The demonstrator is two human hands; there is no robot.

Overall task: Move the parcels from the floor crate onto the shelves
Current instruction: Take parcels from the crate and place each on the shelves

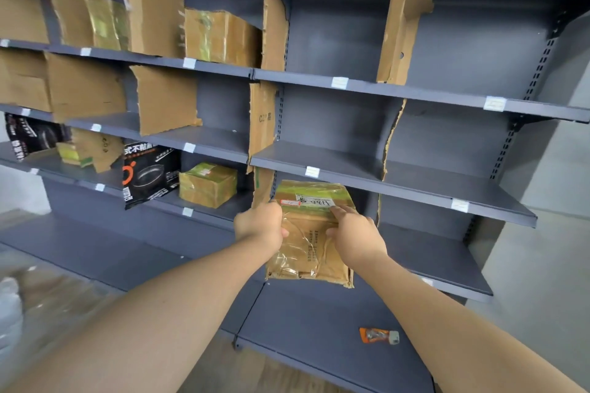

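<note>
A flat brown cardboard parcel wrapped in clear and green tape, with a white label near its top, is held upright in front of the dark grey shelves. My left hand grips its left edge with curled fingers. My right hand holds its right side, fingers stretched up to the label and thumb on the front. The parcel's top reaches into the shelf bay under the third board, just right of a cardboard divider. The floor crate is not in view.
Other taped parcels and black printed boxes sit in the left bays between cardboard dividers. Bays on the right hold nothing. A small orange packet lies on the lowest shelf. Blurred wooden floor shows at lower left.
</note>
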